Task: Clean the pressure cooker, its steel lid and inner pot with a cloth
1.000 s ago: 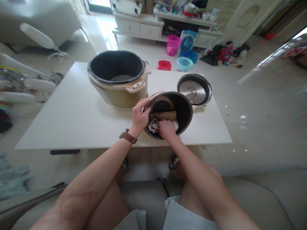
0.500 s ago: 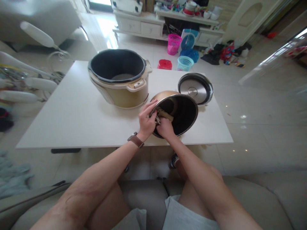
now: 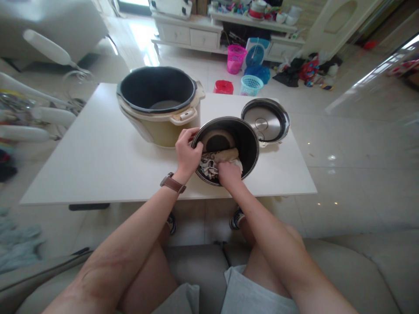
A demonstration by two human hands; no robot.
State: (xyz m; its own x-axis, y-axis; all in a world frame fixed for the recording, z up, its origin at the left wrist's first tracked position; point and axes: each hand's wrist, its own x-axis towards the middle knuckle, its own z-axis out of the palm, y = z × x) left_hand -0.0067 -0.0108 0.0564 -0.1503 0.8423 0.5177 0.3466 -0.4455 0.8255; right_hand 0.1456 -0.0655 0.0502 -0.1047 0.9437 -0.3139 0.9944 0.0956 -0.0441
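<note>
A dark-lined inner pot (image 3: pixel 247 141) is tilted with its mouth toward me near the table's front edge. My left hand (image 3: pixel 188 152) grips its left rim, thumb inside and fingers outside. Inside the pot, my right hand (image 3: pixel 229 173) is closed on a bunched patterned cloth (image 3: pixel 209 165), pressed to the lower wall; its fingertips are hidden. Left of the pot stands the cooker body (image 3: pixel 163 128), gold and cream, with its dark cavity open at the top. Behind the pot on the right lies a round metal lid (image 3: pixel 270 124), its inner side up.
The white table (image 3: pixel 88 165) carries all of these. On the floor beyond it are a red stool (image 3: pixel 224 87), a light-blue basket (image 3: pixel 251 85) and a pink basket (image 3: pixel 236 60). White-handled metalwork (image 3: pixel 54 115) stands off the table's left side.
The pot has shifted left and turned so its mouth faces me more, showing its bottom. My left hand moved left with the rim, and more of the cloth shows.
</note>
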